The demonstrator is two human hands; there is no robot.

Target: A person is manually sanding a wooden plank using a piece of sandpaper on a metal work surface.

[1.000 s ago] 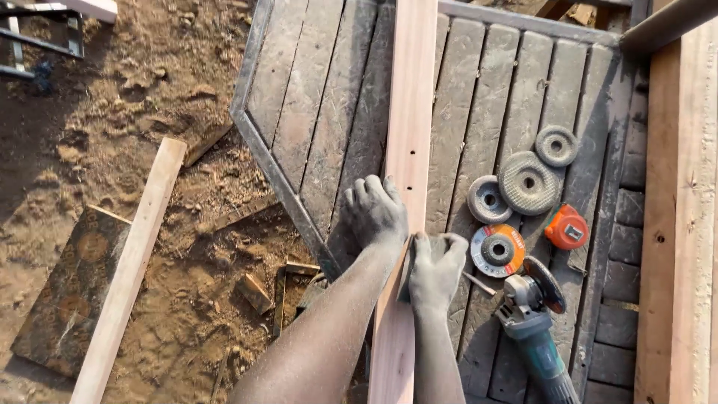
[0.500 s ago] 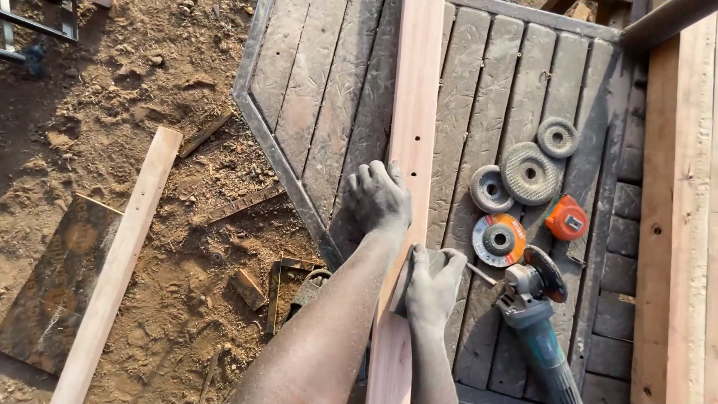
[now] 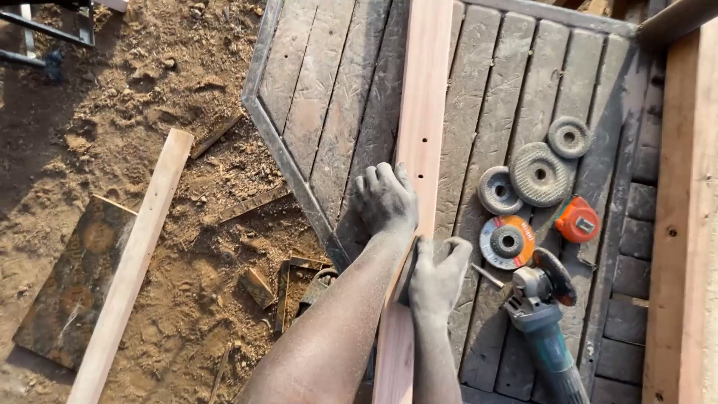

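A long pale wooden plank (image 3: 422, 112) lies lengthwise on a weathered grey board platform (image 3: 329, 112). My left hand (image 3: 385, 198) lies palm down on the plank's left edge, its fingers curled over it. Just below, my right hand (image 3: 439, 277) presses on the plank. A small dark pad (image 3: 406, 275) is pinched under its thumb side, and I cannot make out what kind of pad it is. Both hands are grey with dust.
Right of the plank lie an angle grinder (image 3: 542, 318), an orange flap disc (image 3: 507, 241), three grey discs (image 3: 540, 173) and an orange tape measure (image 3: 577, 220). A second pale plank (image 3: 134, 262) and scrap wood lie on the dirt at left. Pale timber (image 3: 684, 224) runs down the right edge.
My right hand has shifted slightly down and back up along the plank. My left hand stays on the edge. The view has drifted a little.
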